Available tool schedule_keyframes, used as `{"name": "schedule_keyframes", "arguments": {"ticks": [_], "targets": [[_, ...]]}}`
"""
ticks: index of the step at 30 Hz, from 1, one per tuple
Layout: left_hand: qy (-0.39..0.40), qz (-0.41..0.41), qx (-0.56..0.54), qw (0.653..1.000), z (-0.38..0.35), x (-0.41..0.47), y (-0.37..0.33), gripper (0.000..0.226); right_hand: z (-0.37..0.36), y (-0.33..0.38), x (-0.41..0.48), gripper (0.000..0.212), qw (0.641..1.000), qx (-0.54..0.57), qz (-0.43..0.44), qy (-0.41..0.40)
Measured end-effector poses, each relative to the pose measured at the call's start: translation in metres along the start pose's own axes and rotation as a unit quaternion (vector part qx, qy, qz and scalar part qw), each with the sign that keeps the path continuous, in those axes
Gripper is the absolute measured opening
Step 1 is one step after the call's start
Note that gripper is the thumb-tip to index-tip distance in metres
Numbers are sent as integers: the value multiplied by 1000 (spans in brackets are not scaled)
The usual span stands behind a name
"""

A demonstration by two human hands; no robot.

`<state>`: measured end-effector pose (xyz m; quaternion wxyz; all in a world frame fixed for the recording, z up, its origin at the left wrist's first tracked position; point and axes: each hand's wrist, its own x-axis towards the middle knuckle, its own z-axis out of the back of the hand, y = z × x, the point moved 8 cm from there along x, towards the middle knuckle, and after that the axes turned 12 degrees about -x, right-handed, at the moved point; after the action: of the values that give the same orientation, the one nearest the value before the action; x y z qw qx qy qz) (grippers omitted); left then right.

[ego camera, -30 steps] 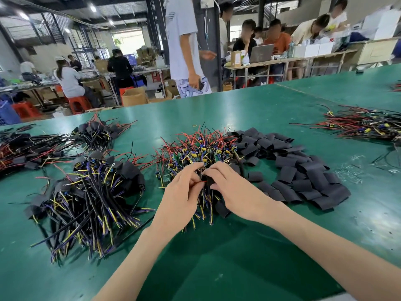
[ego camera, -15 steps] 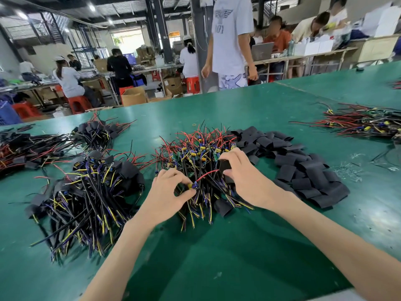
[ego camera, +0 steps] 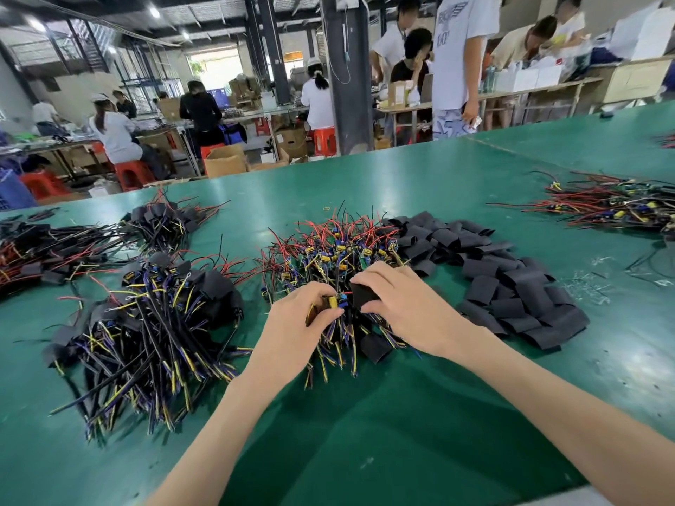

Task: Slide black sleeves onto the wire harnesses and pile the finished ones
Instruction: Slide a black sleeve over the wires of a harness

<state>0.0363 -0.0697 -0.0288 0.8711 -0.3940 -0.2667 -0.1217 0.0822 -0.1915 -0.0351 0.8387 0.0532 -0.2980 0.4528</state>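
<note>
The worktop (ego camera: 401, 414) is one big green surface, kinda glossy, with glare patches toward the lower right of the frame and some clear scraps (ego camera: 584, 284) scattered right of middle. Dead centre, the left hand (ego camera: 303, 315) has its grip pinched around one wire harness (ego camera: 333, 302), the end with the little yellow part on it. The right hand (ego camera: 405, 304) has its grip clamped on a black sleeve (ego camera: 363, 295) right beside that end. Whether the two touch, can't tell. Both hands sit over the near edge of the pile of bare harnesses (ego camera: 328, 246), all red, yellow and purple leads sticking out. Just right of that and touching it is the heap of loose sleeves (ego camera: 511, 286), flat black pieces spread toward the right. Left of centre is the finished pile (ego camera: 153, 323), wires with black covers on. There's a smaller bundle (ego camera: 164, 220) behind it and another heap (ego camera: 33, 246) at the left edge. At the upper right of the worktop, well apart, lies a red-wire tangle (ego camera: 613, 206). The room behind is a workshop with a dark steel column (ego camera: 345, 67) up the middle, ceiling lights (ego camera: 154, 12) at the upper left, and orange stools (ego camera: 133, 173) and cardboard boxes (ego camera: 224, 162) on the floor. People work at long benches, and a person in a white T-shirt (ego camera: 464, 49) stands at the far edge.
</note>
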Motion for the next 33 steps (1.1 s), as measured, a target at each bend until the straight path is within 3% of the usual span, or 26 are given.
{"name": "schedule_keyframes", "arguments": {"ticks": [4,15,33], "targets": [[-1,-1,1,1000,-1,-1,-2,13,10,8,-1,32,999,30,12,-36],[24,-44,16,999,-2,-1,-9,26,7,-5,-4,37,987,153,-57,0],[26,-35,-15,999,1,0,-6,33,8,-16,-3,29,949,298,-100,16]]}}
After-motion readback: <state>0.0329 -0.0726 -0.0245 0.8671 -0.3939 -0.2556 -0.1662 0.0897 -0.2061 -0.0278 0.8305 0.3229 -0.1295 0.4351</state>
